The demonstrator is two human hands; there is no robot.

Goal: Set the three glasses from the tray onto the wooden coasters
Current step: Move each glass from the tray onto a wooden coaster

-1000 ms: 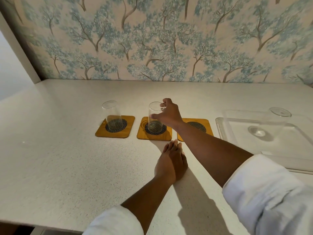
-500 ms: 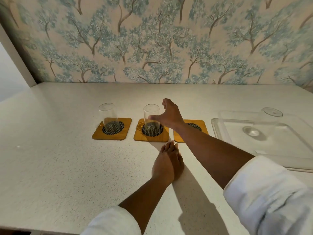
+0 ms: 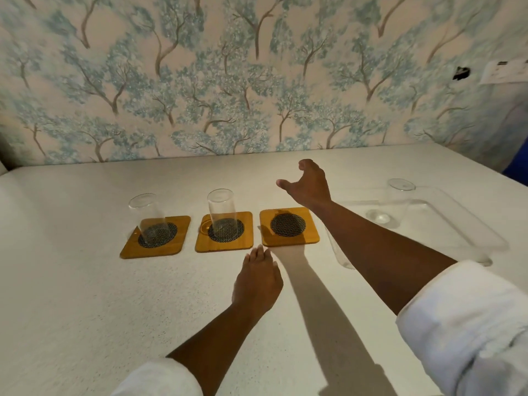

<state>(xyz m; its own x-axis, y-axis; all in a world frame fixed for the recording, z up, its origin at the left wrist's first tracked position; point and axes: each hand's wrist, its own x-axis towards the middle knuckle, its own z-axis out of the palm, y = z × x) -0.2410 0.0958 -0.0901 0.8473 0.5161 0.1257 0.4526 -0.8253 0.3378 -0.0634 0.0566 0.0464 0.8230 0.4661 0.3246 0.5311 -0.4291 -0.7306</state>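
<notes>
Three wooden coasters with dark mesh centres lie in a row on the white counter. A clear glass (image 3: pixel 148 217) stands on the left coaster (image 3: pixel 155 237), and a second glass (image 3: pixel 221 212) stands on the middle coaster (image 3: pixel 225 231). Nothing rests on the right coaster (image 3: pixel 288 227). The third glass (image 3: pixel 393 201) stands in the clear tray (image 3: pixel 457 232) at the right. My right hand (image 3: pixel 310 184) hovers behind the right coaster, fingers spread, holding nothing. My left hand (image 3: pixel 257 278) lies flat on the counter just in front of the coasters.
The white counter (image 3: pixel 71 295) runs back to a wall with blue tree wallpaper. A white socket plate (image 3: pixel 503 71) sits on the wall at the upper right. Something blue (image 3: pixel 518 167) shows at the right edge.
My right hand has let go of the middle glass, which stays on its coaster, and has moved right and back. The camera view has shifted right.
</notes>
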